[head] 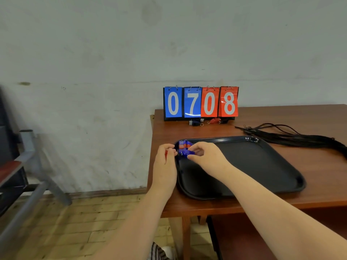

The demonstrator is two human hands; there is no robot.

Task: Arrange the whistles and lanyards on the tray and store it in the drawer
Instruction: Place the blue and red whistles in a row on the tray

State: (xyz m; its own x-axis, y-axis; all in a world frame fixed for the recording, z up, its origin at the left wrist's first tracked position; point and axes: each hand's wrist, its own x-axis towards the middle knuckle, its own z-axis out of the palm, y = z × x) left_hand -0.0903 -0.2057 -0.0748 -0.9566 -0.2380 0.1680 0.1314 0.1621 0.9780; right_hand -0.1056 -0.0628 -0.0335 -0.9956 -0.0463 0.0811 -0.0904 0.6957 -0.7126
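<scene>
Blue whistle (pixel 185 152) pinched in right hand (pixel 204 156) at tray's (pixel 259 166) far-left corner; red whistle (pixel 166 153) gripped in left hand (pixel 165 161) just beside. Whistle-placing step, seemingly early. Next: set both down neatly, then fetch whistles (pixel 195 122) by scoreboard (pixel 201 102), lanyards (pixel 293 137) beside tray.

- Black plastic rectangular tray (pixel 253 166), rounded corners, flat on the table (pixel 319 192).
- Translucent blue and red whistles (pixel 184 144) clustered in its far-left corner.
- Blue whistle (pixel 185 152) pinched in right hand (pixel 206 154) fingers (pixel 193 157) over that corner.
- Red whistle (pixel 166 153) gripped in left hand (pixel 165 158) at the tray's left rim.
- Dark blue whistle (pixel 195 122), red one (pixel 215 120), black one (pixel 224 121) on the table, well behind the tray.
- Bundle of black cord lanyards (pixel 293 137) lying beyond the tray's far-right corner.
</scene>
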